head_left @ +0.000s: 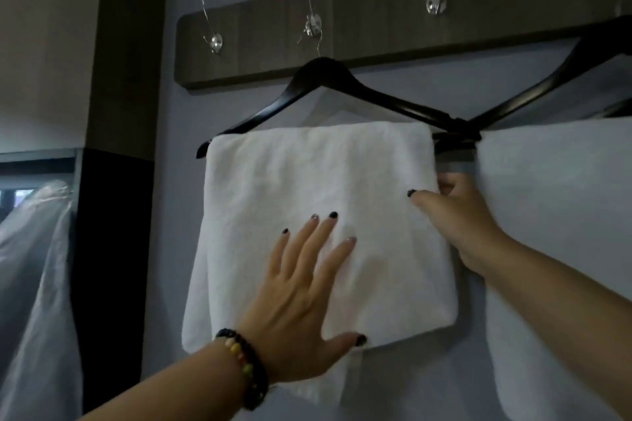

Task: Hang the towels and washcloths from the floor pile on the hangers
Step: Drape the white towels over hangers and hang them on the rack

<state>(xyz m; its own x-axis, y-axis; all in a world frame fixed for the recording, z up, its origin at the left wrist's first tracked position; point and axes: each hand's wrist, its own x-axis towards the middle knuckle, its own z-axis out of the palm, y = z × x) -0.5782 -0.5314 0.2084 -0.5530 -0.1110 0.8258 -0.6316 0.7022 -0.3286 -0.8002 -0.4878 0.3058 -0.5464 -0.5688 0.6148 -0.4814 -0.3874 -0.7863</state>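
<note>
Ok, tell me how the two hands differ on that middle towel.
The left hand lies flat on the front of the towel, fingers spread and straight; the right hand pinches the towel's right edge, thumb in front and fingers curled behind. The left sits low and central, the right higher, at the side. The left wrist wears a beaded bracelet; the right is bare. Both touch the same towel and have dark nails.
</note>
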